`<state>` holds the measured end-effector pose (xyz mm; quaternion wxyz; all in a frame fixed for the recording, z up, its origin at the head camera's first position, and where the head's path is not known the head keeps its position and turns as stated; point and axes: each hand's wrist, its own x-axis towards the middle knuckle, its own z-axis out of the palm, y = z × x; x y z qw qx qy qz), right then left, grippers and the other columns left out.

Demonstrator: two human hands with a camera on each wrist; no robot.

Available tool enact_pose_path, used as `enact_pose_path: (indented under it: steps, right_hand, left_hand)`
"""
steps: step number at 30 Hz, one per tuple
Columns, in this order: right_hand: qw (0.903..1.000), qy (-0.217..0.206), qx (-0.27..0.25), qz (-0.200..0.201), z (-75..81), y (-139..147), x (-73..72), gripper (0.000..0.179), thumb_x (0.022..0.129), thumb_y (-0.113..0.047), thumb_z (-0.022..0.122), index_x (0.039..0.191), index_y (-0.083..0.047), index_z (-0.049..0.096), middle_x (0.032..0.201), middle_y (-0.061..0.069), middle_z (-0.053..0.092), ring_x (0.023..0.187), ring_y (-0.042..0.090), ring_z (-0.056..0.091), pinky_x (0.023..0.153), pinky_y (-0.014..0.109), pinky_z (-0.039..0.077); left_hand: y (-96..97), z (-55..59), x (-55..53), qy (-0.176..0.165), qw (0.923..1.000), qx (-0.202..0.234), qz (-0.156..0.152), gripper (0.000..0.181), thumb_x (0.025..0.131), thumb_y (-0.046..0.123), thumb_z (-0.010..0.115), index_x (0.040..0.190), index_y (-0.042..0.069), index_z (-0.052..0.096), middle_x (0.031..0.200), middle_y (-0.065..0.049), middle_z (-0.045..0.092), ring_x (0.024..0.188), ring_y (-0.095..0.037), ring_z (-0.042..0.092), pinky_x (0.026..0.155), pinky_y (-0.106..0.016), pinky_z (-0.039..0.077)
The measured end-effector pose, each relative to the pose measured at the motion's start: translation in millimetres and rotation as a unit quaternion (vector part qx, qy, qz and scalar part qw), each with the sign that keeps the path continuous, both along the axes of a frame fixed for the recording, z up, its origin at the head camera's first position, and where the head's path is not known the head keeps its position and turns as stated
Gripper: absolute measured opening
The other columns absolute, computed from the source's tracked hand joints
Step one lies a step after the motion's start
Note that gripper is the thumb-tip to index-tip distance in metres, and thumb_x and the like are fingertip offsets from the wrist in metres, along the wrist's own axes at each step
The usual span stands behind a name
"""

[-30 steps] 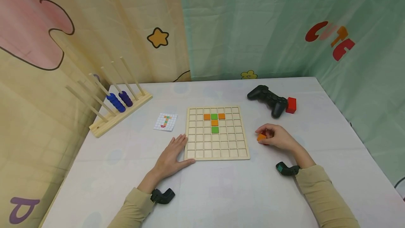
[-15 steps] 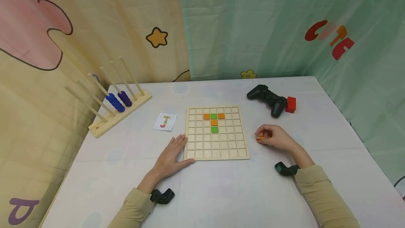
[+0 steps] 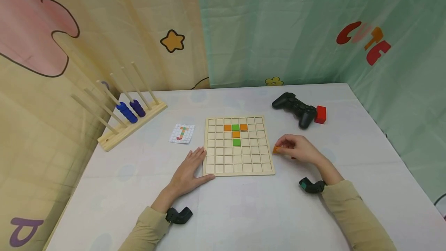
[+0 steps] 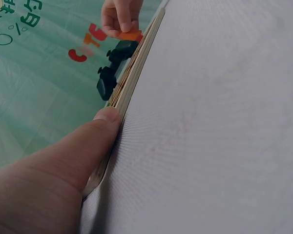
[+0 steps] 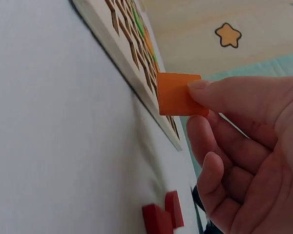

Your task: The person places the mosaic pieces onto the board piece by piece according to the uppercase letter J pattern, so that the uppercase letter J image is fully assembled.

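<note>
A square wooden grid board point(image 3: 219, 169) lies mid-table. In its upper part, green and orange tiles form a T shape, including a green tile point(image 3: 236, 142) at the lower end. My left hand point(image 3: 189, 173) rests along the board's left edge with fingers spread, its thumb point(image 4: 83, 151) at the front corner. Just off the board's right edge, my right hand point(image 3: 299, 148) pinches an orange square tile point(image 5: 178, 95) between thumb and fingers. Red pieces point(image 5: 155, 219) lie on the table below that hand, mostly hidden by it in the head view.
Left of the board lies a small pattern card point(image 3: 182, 134). A wooden peg rack point(image 3: 134, 127) with blue and purple beads stands at the back left. At the back right, a black game controller point(image 3: 294, 108) sits against a red block point(image 3: 320, 114). Curtains hang behind the table.
My right hand has moved left toward the board, carrying the orange tile to its right edge. A bit of red now shows beneath the hand. The left hand has stayed put.
</note>
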<state>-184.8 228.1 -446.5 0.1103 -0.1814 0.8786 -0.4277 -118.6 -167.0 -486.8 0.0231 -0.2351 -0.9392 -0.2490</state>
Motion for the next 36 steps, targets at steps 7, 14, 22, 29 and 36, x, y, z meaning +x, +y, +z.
enact_pose_path:
  steps: [7,14,22,29,36]
  right_hand:
    - [0.9988,0.027,0.021,0.036,6.6,-35,-9.6,0.009,0.088,-0.016,0.067,0.096,-0.012,0.069,0.087,-0.003,0.064,0.076,0.016,0.052,0.063,0.023,0.046]
    - [0.9976,0.026,0.019,0.060,10.5,-74,-17.0,0.011,0.089,-0.014,0.065,0.099,-0.009,0.069,0.090,-0.002,0.065,0.077,0.016,0.052,0.068,0.026,0.048]
    - [0.9970,0.021,0.023,0.072,7.2,-104,-23.1,0.011,0.089,-0.015,0.065,0.098,-0.011,0.071,0.090,-0.003,0.065,0.076,0.015,0.052,0.067,0.026,0.048]
    - [0.9958,0.030,0.046,0.073,4.9,-118,-22.6,0.011,0.089,-0.013,0.065,0.096,-0.012,0.073,0.087,-0.005,0.066,0.074,0.013,0.053,0.066,0.026,0.048]
    - [0.9940,0.056,0.060,0.072,1.8,-122,-19.3,0.007,0.086,-0.014,0.069,0.092,-0.014,0.073,0.088,-0.005,0.065,0.077,0.010,0.055,0.070,0.026,0.050]
  left_hand:
    - [0.1,2.6,0.5,-0.007,0.9999,0.009,0.000,0.089,0.083,0.058,0.060,0.142,-0.003,0.035,0.150,-0.014,0.029,0.141,-0.023,0.019,0.117,-0.034,0.009]
    - [0.4,0.6,-0.9,-0.017,0.9999,0.001,0.003,0.090,0.084,0.062,0.056,0.143,-0.001,0.033,0.151,-0.011,0.026,0.141,-0.020,0.016,0.117,-0.031,0.007]
    - [0.0,0.1,-0.8,-0.020,0.9998,0.002,0.004,0.089,0.084,0.060,0.058,0.144,-0.001,0.033,0.151,-0.011,0.027,0.141,-0.020,0.016,0.117,-0.031,0.007]
    - [-0.4,0.8,-0.6,-0.025,0.9997,0.002,0.002,0.089,0.084,0.061,0.056,0.144,-0.001,0.032,0.151,-0.011,0.026,0.141,-0.020,0.016,0.117,-0.032,0.007]
    - [-0.1,1.7,-0.3,-0.027,0.9996,0.002,0.004,0.090,0.084,0.062,0.056,0.144,-0.001,0.032,0.151,-0.011,0.026,0.141,-0.020,0.016,0.117,-0.032,0.007]
